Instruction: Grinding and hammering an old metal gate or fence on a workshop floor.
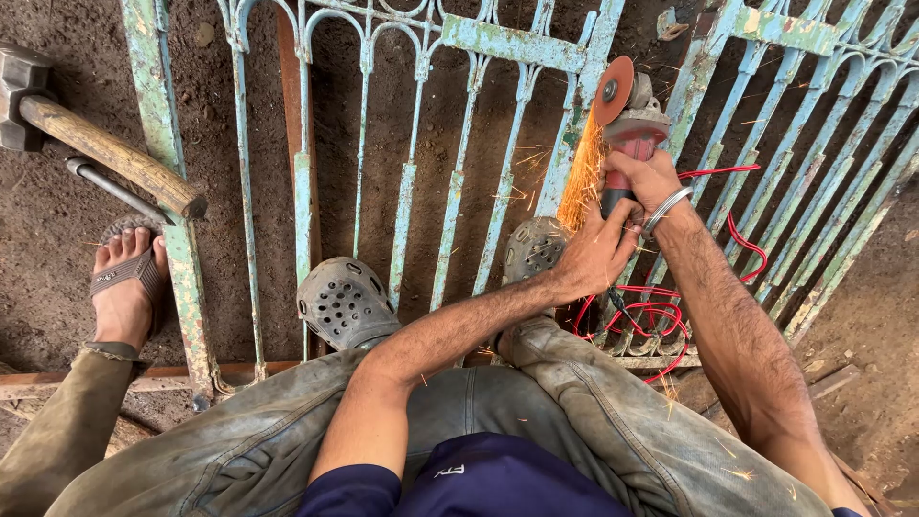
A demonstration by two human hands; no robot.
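Head view: both hands clasp red angle grinder (627,129), cutting pale-blue iron gate (498,43).
Left hand (593,254), right hand (646,177) at one o'clock; sparks (582,182) may burn skin; red cable (661,316) may snag.

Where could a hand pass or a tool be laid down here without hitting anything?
Bare dirt shows at the far right beside the gate, and at upper left between the hammer and the gate's edge. It is crowded around the grinder, where both hands, sparks and the red cable bunch together.
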